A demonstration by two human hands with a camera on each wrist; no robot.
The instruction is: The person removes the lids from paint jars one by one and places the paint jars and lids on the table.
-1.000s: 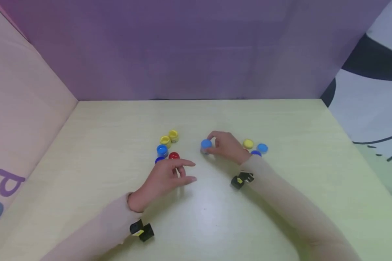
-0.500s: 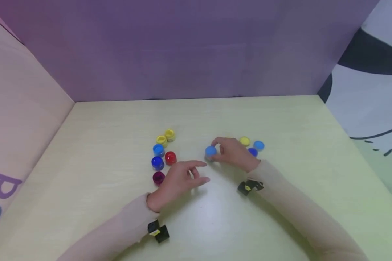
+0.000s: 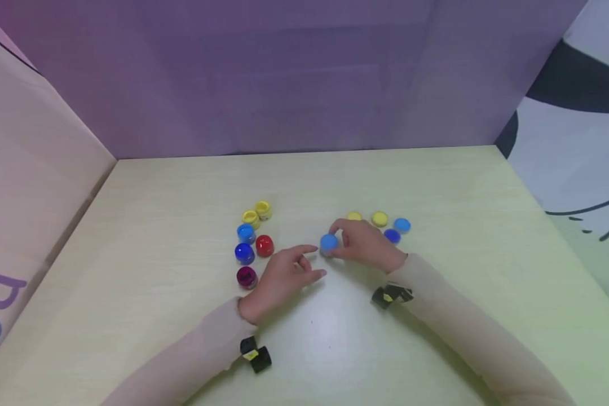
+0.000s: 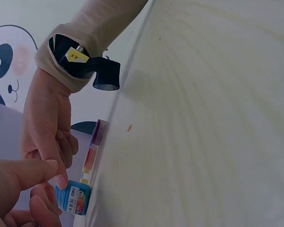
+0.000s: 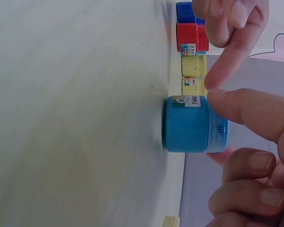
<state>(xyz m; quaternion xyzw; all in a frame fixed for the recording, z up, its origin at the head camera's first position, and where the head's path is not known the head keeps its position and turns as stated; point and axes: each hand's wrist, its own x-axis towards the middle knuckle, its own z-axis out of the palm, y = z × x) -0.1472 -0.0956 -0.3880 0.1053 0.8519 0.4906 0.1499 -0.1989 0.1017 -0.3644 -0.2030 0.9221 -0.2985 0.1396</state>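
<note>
A light blue paint jar (image 3: 329, 243) with its lid on stands upright on the table. My right hand (image 3: 365, 242) pinches it at the lid between thumb and finger, as the right wrist view also shows on the jar (image 5: 187, 124). Just left of the jar is my left hand (image 3: 284, 273), thumb and index finger extended apart with nothing between them. Close to that hand stand a red jar (image 3: 265, 246), a dark blue jar (image 3: 245, 254) and a magenta jar (image 3: 246, 277).
Farther back on the left are an uncapped light blue jar (image 3: 246, 233) and two uncapped yellow jars (image 3: 263, 210). Beyond my right hand lie loose lids: yellow (image 3: 379, 219), light blue (image 3: 402, 225) and dark blue (image 3: 392, 235). A purple wall (image 3: 304, 84) bounds the table's back.
My left hand has moved right toward the light blue jar, uncovering the dark blue and magenta jars. My right hand has brought the held jar slightly nearer and to the right.
</note>
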